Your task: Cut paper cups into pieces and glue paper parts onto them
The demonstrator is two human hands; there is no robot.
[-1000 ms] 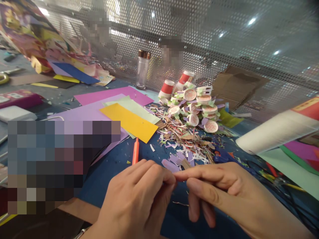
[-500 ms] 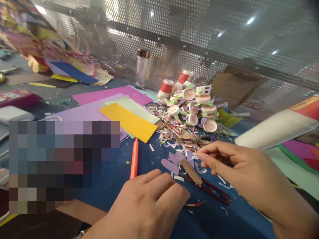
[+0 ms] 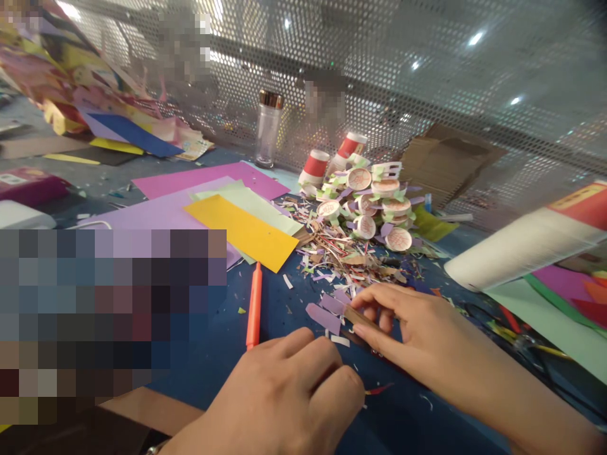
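Observation:
My right hand (image 3: 417,328) has its thumb and fingers closed round a narrow brown cardboard strip (image 3: 355,317) lying on the blue table. Small cut purple paper pieces (image 3: 324,318) lie just left of the strip. Dark red-handled scissors, seen earlier beneath the strip, are now mostly covered by that hand. My left hand (image 3: 284,385) rests at the lower middle with its fingers curled; its fingertips and anything in them are hidden. Beyond it lies an orange marker (image 3: 255,306), its tip pointing toward the yellow paper sheet (image 3: 246,232).
Paper scraps (image 3: 346,253) are heaped before a stack of cut paper cups (image 3: 365,202). A clear bottle (image 3: 269,133) stands by the perforated metal panel (image 3: 379,82). A wrapped white roll (image 3: 516,246) lies right. Blurring blocks hide the left side.
My right hand has moved left and down from above the scraps and taken hold of the cardboard strip. My left hand has barely moved.

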